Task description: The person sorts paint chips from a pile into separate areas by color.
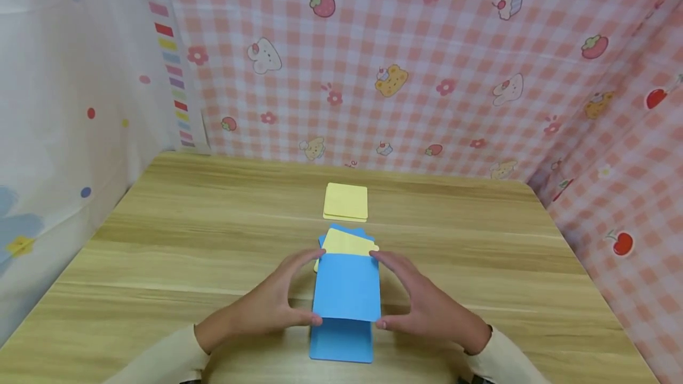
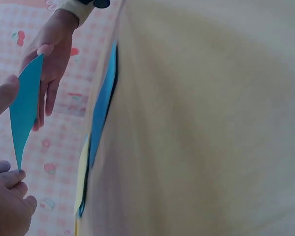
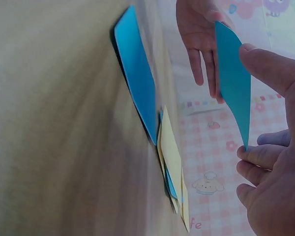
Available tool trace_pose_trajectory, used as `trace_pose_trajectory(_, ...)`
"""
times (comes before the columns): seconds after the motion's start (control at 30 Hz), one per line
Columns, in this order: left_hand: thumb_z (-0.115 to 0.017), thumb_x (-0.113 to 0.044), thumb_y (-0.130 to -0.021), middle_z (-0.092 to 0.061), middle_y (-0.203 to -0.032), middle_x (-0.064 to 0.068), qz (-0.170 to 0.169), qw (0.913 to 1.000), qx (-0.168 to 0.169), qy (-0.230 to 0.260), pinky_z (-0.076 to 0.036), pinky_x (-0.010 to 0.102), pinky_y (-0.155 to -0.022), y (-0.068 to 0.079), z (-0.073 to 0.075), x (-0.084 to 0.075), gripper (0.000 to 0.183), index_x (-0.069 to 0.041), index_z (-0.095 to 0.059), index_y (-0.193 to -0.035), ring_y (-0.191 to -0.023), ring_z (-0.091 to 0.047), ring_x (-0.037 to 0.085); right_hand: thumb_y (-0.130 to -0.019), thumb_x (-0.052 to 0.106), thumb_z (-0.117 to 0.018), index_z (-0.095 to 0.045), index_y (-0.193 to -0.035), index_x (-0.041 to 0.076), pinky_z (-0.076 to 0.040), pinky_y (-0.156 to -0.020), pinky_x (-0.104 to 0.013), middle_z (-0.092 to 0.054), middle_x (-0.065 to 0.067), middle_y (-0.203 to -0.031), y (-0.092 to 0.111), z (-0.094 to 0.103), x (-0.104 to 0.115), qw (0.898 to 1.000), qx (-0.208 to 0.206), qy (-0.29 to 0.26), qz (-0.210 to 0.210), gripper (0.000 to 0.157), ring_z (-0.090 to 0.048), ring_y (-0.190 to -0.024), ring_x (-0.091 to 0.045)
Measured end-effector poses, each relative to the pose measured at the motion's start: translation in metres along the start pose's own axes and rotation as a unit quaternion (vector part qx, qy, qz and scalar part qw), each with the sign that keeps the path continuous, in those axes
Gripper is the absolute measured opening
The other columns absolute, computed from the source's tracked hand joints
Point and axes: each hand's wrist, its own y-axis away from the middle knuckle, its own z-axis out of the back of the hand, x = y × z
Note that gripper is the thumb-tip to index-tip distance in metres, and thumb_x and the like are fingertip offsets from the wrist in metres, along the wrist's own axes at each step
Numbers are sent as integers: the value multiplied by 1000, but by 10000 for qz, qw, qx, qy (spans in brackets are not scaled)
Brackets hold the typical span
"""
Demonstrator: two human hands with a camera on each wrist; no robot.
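Observation:
Both hands hold one square blue card (image 1: pixel 347 286) by its edges, raised above the table. The left hand (image 1: pixel 274 298) grips its left side, thumb at the near corner and fingertips at the far corner. Opposite, the right hand (image 1: pixel 427 298) grips the right side in the same way. In the right wrist view the held card (image 3: pixel 234 81) stands off the tabletop between the two hands. Below it lies another blue card (image 1: pixel 341 341), nearest the person. Just beyond, a loose pile of yellow cards (image 1: pixel 349 242) and blue cards (image 1: pixel 348 229) is partly hidden by the held card.
Farther back on the wooden table (image 1: pixel 187 242) lies a small stack of yellow cards (image 1: pixel 345 201). A pink checked cloth (image 1: pixel 352 34) hangs behind the table and along the right. White cloth (image 1: pixel 64 76) hangs on the left.

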Motion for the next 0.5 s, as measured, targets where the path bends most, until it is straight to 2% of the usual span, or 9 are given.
trace_pose_trajectory(0.13,-90,-34,-78,-32,-159,1,-55,10000,-24,-32,-34,62,-113,8,-6,0,101,-23,-30,-158,-146,-31,30,-81,41,-86,-25,-161,28,-43,-109,-56,-31,5,-160,6,-6,2,10000,46,4,21,101,-33,-145,-23)
trace_pose_trajectory(0.3,-88,-44,-77,-32,-158,-4,214,9997,23,-75,-37,60,-112,15,-12,0,102,-25,-30,-158,-145,-31,27,-83,44,-83,-25,-161,24,-43,-109,-53,-29,8,-160,13,-13,3,9998,153,-42,-102,100,-32,-146,-21)
trace_pose_trajectory(0.5,-87,-45,-78,-30,-158,-7,370,9991,184,-112,-34,58,-115,21,-16,1,103,-21,-29,-159,-147,-29,22,-83,52,-80,-24,-162,24,-43,-110,-52,-27,10,-162,17,-19,4,9993,298,81,-226,101,-31,-146,-20)
